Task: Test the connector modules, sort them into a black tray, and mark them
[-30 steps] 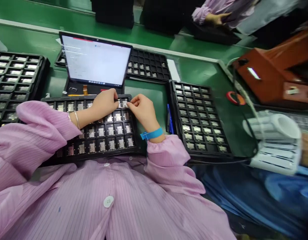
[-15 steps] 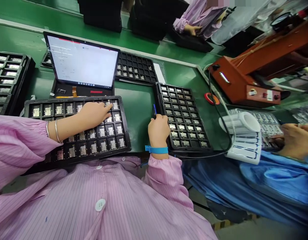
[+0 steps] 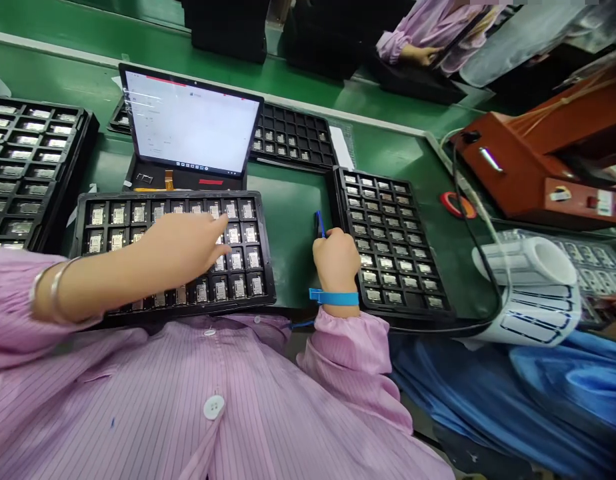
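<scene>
My left hand [image 3: 195, 243] reaches over a black tray [image 3: 268, 267] full of small silvery parts. Its thumb and index finger are apart, close above the parts on the tray's right side, and nothing shows between them. My right hand [image 3: 338, 257], with a blue band on the wrist, is closed around a blue-tipped tool [image 3: 320, 223]. It rests on the green table [image 3: 293, 220], beside a second black tray [image 3: 405, 260] that also holds silvery parts. The tool's lower part is hidden in my fist.
A laptop [image 3: 193, 127] stands behind the left tray. More trays lie at the far left [image 3: 81, 153] and behind the laptop. To the right are red tape [image 3: 458, 205], a white label roll [image 3: 533, 263], a cable and an orange-brown machine [image 3: 533, 160].
The view has shifted, so most things sit farther right. My left hand has moved slightly toward me over the tray, with thumb and index finger spread wider. My right hand keeps its grip.
</scene>
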`<state>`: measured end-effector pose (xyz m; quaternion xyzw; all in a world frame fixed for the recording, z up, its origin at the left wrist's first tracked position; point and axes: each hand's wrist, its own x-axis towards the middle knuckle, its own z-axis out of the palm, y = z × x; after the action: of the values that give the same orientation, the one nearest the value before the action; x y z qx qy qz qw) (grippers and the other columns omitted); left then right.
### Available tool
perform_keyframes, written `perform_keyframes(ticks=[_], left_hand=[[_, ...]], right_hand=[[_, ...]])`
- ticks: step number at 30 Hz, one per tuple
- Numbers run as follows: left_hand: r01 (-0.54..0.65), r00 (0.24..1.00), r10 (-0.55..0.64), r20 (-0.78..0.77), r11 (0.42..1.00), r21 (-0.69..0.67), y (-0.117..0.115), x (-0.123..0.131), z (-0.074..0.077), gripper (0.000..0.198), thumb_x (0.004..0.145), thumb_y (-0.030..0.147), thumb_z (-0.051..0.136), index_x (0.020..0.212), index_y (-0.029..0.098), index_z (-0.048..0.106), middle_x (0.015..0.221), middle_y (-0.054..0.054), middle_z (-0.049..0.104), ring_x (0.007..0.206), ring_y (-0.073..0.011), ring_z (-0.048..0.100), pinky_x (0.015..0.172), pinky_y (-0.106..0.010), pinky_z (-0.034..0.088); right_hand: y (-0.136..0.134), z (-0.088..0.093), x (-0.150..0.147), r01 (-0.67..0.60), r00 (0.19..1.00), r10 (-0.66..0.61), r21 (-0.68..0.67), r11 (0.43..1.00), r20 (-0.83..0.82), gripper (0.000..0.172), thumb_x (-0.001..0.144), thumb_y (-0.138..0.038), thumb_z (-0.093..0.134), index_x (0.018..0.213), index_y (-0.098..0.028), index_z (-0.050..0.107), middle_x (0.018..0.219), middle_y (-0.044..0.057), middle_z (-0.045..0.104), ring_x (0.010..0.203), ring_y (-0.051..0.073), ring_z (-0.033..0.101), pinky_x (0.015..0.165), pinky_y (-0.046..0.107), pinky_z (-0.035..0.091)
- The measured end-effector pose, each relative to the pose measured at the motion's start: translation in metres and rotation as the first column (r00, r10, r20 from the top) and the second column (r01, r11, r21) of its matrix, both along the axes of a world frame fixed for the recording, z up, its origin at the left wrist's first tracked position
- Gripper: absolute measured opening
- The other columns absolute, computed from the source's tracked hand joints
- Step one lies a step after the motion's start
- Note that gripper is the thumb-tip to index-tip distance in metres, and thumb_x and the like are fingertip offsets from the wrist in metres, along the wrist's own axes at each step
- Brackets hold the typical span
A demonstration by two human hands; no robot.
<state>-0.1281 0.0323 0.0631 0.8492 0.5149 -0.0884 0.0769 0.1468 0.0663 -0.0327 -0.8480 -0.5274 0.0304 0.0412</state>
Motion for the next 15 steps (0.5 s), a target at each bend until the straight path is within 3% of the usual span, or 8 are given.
perform_keyframes(ticks=[4, 7, 10, 11, 13, 15], left_hand=[[-0.016, 0.994, 0.026, 0.104, 0.995, -0.097, -0.05, -0.032, 0.007, 0.045, 0.096, 0.044, 0.04, 0.13, 0.02, 0.059, 0.098, -0.011, 0.071, 0.079, -0.0302, 0.069, 0.059, -0.037, 0.048], [-0.041, 0.963, 0.075, 0.258, 0.99, -0.136, -0.081, -0.061, -0.002, 0.051, 0.096, 0.052, 0.039, 0.134, 0.024, 0.058, 0.103, -0.01, 0.071, 0.078, -0.0273, 0.069, 0.063, -0.038, 0.051], [-0.126, 0.921, 0.204, 0.332, 0.962, -0.241, -0.098, -0.083, -0.012, 0.054, 0.095, 0.055, 0.041, 0.135, 0.023, 0.058, 0.098, -0.008, 0.072, 0.073, -0.0231, 0.067, 0.064, -0.036, 0.052], [-0.157, 0.904, 0.254, 0.344, 0.945, -0.286, -0.101, -0.088, -0.015, 0.052, 0.095, 0.054, 0.043, 0.136, 0.024, 0.057, 0.095, -0.006, 0.071, 0.071, -0.0212, 0.066, 0.064, -0.034, 0.052], [-0.212, 0.862, 0.346, 0.37, 0.909, -0.358, -0.104, -0.094, -0.019, 0.049, 0.096, 0.051, 0.045, 0.135, 0.025, 0.057, 0.086, -0.003, 0.07, 0.068, -0.018, 0.063, 0.062, -0.031, 0.05], [-0.232, 0.816, 0.401, 0.416, 0.887, -0.4, -0.104, -0.095, -0.022, 0.044, 0.096, 0.047, 0.046, 0.134, 0.026, 0.057, 0.085, -0.001, 0.069, 0.07, -0.0164, 0.063, 0.064, -0.029, 0.05]], right_hand=[[0.002, -0.001, 0.004, -0.045, 0.998, 0.044, -0.013, 0.999, -0.04, 0.032, 0.092, -0.024, 0.053, 0.118, -0.009, 0.064, 0.111, 0.022, 0.066, 0.101, 0.033, 0.066, 0.078, 0.038, 0.047], [0.007, -0.006, 0.012, -0.075, 0.994, 0.074, -0.013, 0.997, -0.086, 0.031, 0.087, -0.026, 0.062, 0.114, -0.012, 0.066, 0.108, 0.017, 0.068, 0.098, 0.03, 0.066, 0.076, 0.035, 0.046], [0.017, -0.005, 0.026, -0.069, 0.982, 0.074, 0.032, 0.997, -0.174, 0.015, 0.077, -0.024, 0.072, 0.09, -0.016, 0.068, 0.087, 0.011, 0.069, 0.082, 0.027, 0.064, 0.07, 0.035, 0.043], [0.019, -0.002, 0.029, -0.064, 0.974, 0.076, 0.064, 0.996, -0.213, 0.011, 0.074, -0.023, 0.074, 0.078, -0.019, 0.066, 0.079, 0.009, 0.067, 0.075, 0.025, 0.062, 0.068, 0.035, 0.042], [0.018, 0.012, 0.029, -0.042, 0.96, 0.082, 0.149, 0.988, -0.269, 0.021, 0.07, -0.023, 0.077, 0.062, -0.023, 0.058, 0.067, 0.006, 0.061, 0.064, 0.022, 0.055, 0.065, 0.036, 0.038], [0.006, 0.033, 0.014, -0.006, 0.951, 0.082, 0.247, 0.969, -0.297, 0.022, 0.072, -0.025, 0.076, 0.061, -0.025, 0.057, 0.064, 0.004, 0.057, 0.057, 0.019, 0.048, 0.062, 0.038, 0.034]])
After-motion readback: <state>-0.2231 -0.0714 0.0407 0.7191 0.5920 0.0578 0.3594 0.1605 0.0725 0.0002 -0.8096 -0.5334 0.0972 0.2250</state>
